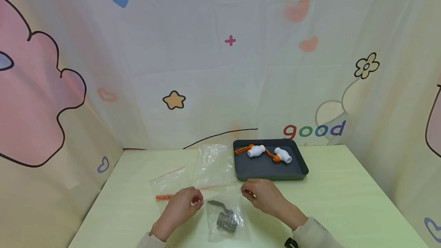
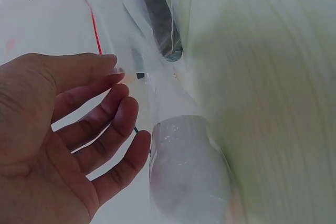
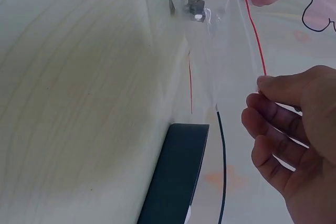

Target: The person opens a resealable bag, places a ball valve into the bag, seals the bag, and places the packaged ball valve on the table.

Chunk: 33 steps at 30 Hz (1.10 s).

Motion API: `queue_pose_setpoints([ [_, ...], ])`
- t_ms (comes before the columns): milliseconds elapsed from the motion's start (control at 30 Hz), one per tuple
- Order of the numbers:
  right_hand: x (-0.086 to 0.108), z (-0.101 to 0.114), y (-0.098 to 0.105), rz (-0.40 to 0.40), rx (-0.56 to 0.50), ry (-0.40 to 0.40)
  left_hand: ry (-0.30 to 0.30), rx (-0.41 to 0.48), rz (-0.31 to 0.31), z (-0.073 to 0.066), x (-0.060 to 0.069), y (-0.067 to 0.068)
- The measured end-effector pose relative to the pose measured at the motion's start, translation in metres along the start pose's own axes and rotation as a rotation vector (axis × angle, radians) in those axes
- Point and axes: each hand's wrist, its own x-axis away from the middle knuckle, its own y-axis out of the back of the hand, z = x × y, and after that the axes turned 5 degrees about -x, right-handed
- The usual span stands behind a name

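A clear zip bag with a red zip line lies in front of me, with a grey valve and its grey lever inside. At the left end of the zip line, my left hand pinches the bag between thumb and index finger; its other fingers are loosely bent in the left wrist view. My right hand pinches the right end the same way, so the red zip line runs taut between both hands.
Partly behind my left hand lies another zip bag with an orange lever showing. A flat clear bag lies at the back. Beside it, a dark grey tray holds two white valves with orange levers.
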Motion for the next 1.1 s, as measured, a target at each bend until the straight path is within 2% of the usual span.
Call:
queue_pose_setpoints([
  [100,0.001,-0.001,0.0,0.026,0.003,-0.025,0.004,-0.01,0.004,0.0,-0.001,-0.001],
  [233,0.004,0.0,0.004,0.011,0.016,-0.047,0.024,0.004,-0.001,0.001,-0.002,0.0],
  [533,0.016,0.005,0.026,-0.023,0.084,-0.101,0.048,-0.005,-0.078,-0.002,-0.011,0.008],
  [800,0.028,0.01,0.044,-0.072,0.125,-0.098,0.032,-0.019,-0.122,-0.005,-0.023,0.016],
  [933,0.034,0.012,0.05,-0.081,0.136,-0.105,0.013,-0.031,-0.1,-0.004,-0.032,0.018],
  [1100,0.041,0.013,0.054,-0.056,0.135,-0.138,-0.01,-0.044,-0.056,-0.004,-0.048,0.017],
])
